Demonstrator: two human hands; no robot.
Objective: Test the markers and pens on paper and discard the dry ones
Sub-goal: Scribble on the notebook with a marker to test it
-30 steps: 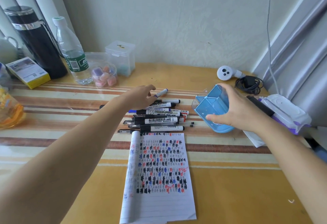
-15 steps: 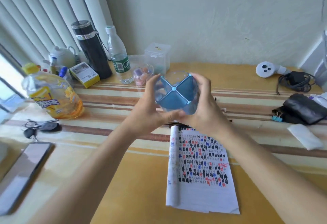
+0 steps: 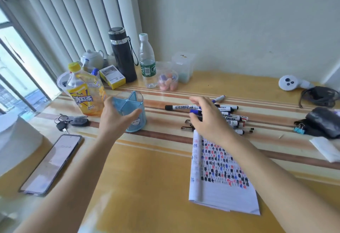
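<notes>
A blue four-compartment pen holder (image 3: 136, 122) stands upright on the table left of centre. My left hand (image 3: 114, 118) grips its near side, thumb across the front. To the right lies a pile of whiteboard markers and pens (image 3: 233, 116); one black marker (image 3: 181, 107) sticks out to the left. My right hand (image 3: 209, 120) is curled over the pile, and a blue-capped marker (image 3: 195, 111) shows between its thumb and fingers. Below the pile is the test paper (image 3: 220, 173), covered with black, blue and red scribbles.
An iced tea bottle (image 3: 86, 94) and keys (image 3: 71, 122) sit just left of the holder, a phone (image 3: 51, 162) nearer me. A black flask (image 3: 122, 54), a water bottle (image 3: 147, 57) and plastic boxes line the back. A black pouch (image 3: 323, 122) lies far right.
The pen holder went from my right hand, through both hands in the air, down onto the table at the left. My right hand has gone back to the marker pile. The camera turned left.
</notes>
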